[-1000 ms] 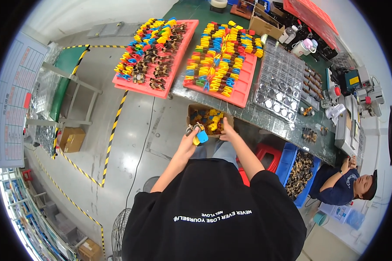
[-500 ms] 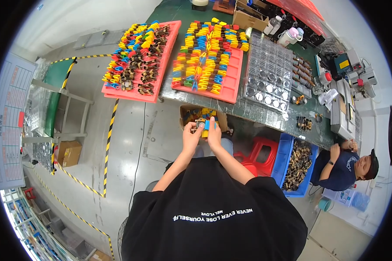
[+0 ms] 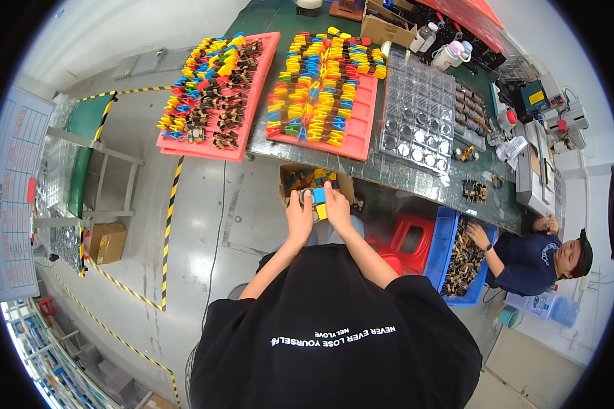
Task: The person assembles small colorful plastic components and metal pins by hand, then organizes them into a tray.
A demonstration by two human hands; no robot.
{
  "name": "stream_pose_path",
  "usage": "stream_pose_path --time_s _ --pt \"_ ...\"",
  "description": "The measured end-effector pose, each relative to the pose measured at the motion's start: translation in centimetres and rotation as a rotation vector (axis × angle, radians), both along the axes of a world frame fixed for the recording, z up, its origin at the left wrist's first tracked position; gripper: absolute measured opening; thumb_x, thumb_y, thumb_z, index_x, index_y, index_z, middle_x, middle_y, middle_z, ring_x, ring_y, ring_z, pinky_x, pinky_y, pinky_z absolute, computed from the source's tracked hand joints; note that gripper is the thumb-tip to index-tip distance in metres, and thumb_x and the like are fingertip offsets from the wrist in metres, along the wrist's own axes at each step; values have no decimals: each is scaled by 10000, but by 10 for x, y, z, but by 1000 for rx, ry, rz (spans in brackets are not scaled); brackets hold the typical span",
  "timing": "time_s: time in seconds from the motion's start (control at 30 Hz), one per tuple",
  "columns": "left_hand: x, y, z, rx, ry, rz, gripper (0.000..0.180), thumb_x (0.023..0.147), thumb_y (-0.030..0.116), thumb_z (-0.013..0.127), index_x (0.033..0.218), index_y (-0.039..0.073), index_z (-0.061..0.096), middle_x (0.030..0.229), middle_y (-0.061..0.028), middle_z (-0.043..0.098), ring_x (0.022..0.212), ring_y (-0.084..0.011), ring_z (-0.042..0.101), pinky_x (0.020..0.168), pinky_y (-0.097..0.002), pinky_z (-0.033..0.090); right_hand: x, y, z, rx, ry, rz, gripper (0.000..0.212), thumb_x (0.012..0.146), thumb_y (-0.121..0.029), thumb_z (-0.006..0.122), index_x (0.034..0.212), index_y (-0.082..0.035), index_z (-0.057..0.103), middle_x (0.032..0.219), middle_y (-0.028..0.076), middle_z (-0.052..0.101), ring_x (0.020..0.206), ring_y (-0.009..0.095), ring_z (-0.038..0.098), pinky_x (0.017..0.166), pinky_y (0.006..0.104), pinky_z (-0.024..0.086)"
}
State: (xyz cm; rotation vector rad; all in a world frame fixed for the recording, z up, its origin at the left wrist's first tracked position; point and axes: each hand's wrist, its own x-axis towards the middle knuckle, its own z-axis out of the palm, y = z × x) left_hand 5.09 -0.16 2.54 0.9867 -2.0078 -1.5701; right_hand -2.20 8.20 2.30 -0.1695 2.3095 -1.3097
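Note:
In front of my body my two hands are close together, working on blue and yellow plastic clip pieces (image 3: pixel 320 196). My left hand (image 3: pixel 298 217) is closed, its thumb and fingers pinching a small part with a round metal face beside the clip pieces; the fingers hide most of it. My right hand (image 3: pixel 338 210) grips the blue and yellow pieces from the other side, thumb on top. Just beyond the hands, under the table edge, an open cardboard box (image 3: pixel 288 198) holds loose yellow, blue and red plastic pieces.
On the green table (image 3: pixel 280 160) lie two pink trays (image 3: pixel 357 146) of coloured clips and a clear compartment tray (image 3: pixel 416 112). A blue bin (image 3: pixel 435 255) of small metal parts stands right of a red stool (image 3: pixel 411 238). A co-worker (image 3: pixel 532 262) reaches into that bin.
The clip pieces have turned in my hands, and more of the blue and yellow shows. The co-worker's hand has moved left into the blue bin.

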Motion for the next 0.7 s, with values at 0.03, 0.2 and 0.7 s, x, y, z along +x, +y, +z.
stream_pose_path --time_s 0.03,0.2,0.7 --pt "1 1 0 0 -1 -2 276 949 276 481 921 2 487 753 -175 558 682 -326 563 637 -387 438 -1 1 0 18 25 13 609 940 -532 335 810 -15 628 747 198 630 775 363 617 695 420 455" --pt "2 1 1 25 -2 -2 281 937 281 514 885 5 499 709 -128 552 625 -198 529 588 -335 426 2 2 -17 -59 82 -28 577 933 -499 417 713 7 585 630 162 573 608 283 565 595 388 419" --pt "13 -15 -44 308 -83 -3 290 925 285 559 777 40 514 631 13 450 603 -67 383 548 -245 343 -34 18 -100 -94 -286 121 550 895 -512 493 1140 -22 545 936 157 636 755 280 628 688 354 491"
